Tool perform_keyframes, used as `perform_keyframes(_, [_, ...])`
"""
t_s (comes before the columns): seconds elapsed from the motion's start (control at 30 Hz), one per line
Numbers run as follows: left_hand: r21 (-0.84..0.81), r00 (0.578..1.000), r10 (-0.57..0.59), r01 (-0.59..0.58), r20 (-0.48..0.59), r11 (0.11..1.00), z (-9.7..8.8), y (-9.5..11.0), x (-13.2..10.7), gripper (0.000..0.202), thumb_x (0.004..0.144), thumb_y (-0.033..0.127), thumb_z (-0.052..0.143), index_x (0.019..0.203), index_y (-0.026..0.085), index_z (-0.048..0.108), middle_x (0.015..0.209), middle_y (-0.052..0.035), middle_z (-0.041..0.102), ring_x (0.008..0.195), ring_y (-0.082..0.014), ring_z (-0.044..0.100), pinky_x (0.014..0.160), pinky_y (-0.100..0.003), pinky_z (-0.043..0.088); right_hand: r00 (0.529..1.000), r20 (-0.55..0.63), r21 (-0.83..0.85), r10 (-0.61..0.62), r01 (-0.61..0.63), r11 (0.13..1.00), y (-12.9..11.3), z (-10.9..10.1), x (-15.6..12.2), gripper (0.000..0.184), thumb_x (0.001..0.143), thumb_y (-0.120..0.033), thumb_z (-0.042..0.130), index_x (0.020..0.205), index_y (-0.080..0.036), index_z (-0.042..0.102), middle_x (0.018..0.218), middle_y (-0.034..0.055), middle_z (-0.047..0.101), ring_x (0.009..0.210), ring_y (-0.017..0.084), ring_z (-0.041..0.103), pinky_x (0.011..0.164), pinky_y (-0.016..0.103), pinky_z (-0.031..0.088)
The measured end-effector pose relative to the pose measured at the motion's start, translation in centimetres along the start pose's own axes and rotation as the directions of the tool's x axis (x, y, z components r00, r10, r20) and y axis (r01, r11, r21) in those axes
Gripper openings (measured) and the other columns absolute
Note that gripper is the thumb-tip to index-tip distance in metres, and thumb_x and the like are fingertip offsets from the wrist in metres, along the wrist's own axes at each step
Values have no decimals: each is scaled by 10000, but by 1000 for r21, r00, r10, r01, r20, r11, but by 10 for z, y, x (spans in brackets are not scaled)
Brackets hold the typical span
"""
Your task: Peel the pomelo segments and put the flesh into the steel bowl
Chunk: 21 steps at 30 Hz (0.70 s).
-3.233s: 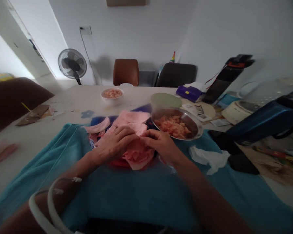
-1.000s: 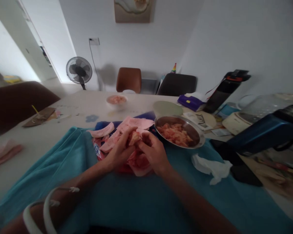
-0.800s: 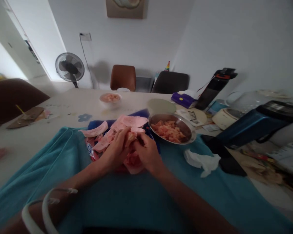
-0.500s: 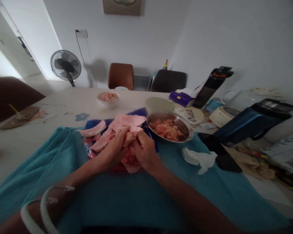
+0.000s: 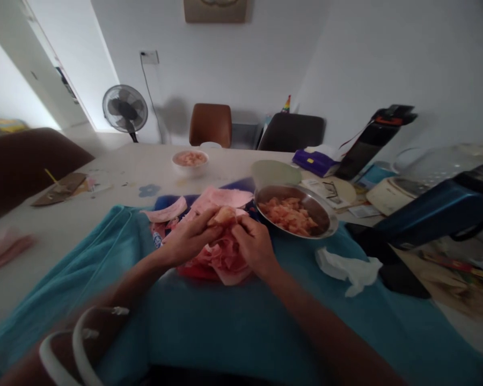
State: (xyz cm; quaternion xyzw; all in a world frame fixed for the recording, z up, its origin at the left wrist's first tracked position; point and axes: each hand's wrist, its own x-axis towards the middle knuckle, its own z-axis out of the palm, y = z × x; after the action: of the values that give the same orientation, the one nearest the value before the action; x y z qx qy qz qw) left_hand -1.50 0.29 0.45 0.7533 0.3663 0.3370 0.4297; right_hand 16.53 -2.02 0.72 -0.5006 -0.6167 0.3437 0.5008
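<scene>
My left hand (image 5: 193, 236) is closed on a pale orange pomelo segment (image 5: 222, 215), held over the pile. Close beside it, my right hand (image 5: 254, 239) pinches at the near right edge of the same segment, thumb and fingers together. Beneath both hands lies a heap of pink pomelo peel and skins (image 5: 225, 261), resting on a blue and red plastic bag (image 5: 161, 202). A curved slab of peel (image 5: 167, 210) lies left of the heap. To the right stands a metal bowl (image 5: 330, 228) with peeled pomelo flesh (image 5: 290, 214) in it.
A white bowl (image 5: 190, 169) of pomelo flesh stands farther back. A teal towel (image 5: 209, 327) covers the near table. Crumpled tissue (image 5: 348, 268), a black phone (image 5: 402, 273), a blue flask (image 5: 438, 206), a dark bottle (image 5: 372, 139) and a purple tissue pack (image 5: 313, 162) line the right.
The view has swung slightly left, so things appear shifted right. The segment has turned up and shows more clearly between my hands; my right hand has opened a little away from it.
</scene>
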Motion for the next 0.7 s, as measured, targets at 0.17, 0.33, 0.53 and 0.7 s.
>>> perform_keyframes(0.17, [-74, 976, 77, -94, -204, 993, 17, 2, 7, 343, 925, 311, 622, 1240, 196, 556, 1037, -50, 664, 820, -134, 638, 658, -237, 546, 999, -27, -62, 33, -35, 997, 0, 3, -1, 217, 769, -391, 481, 622, -231, 499, 584, -17, 543, 579, 134, 476, 569, 280, 382])
perform_keyframes(0.33, [-69, 961, 49, -70, -272, 995, 19, -6, 7, 273, 941, 328, 638, 1158, 172, 578, 1014, -65, 656, 824, -139, 642, 632, -228, 541, 998, -68, -143, -9, -1, 990, 0, 6, -4, 181, 757, -362, 504, 625, -242, 470, 598, -9, 567, 588, 149, 496, 592, 304, 390])
perform_keyframes(0.53, [107, 955, 186, -165, -230, 981, 22, 0, 2, 215, 991, 283, 558, 1178, 183, 591, 1020, -64, 667, 834, -150, 618, 734, -292, 543, 988, -119, -96, -95, 84, 992, 1, 6, -4, 127, 812, -288, 502, 787, -228, 612, 764, 21, 694, 710, 177, 600, 678, 311, 466])
perform_keyframes(0.7, [37, 966, 109, -103, -234, 994, 19, 7, 1, 253, 954, 302, 611, 1182, 214, 681, 1108, -85, 701, 1010, -212, 651, 942, -379, 554, 983, -123, -129, -138, 122, 984, -2, 3, -6, 190, 864, -297, 474, 693, -232, 522, 689, -3, 606, 656, 151, 534, 643, 299, 413])
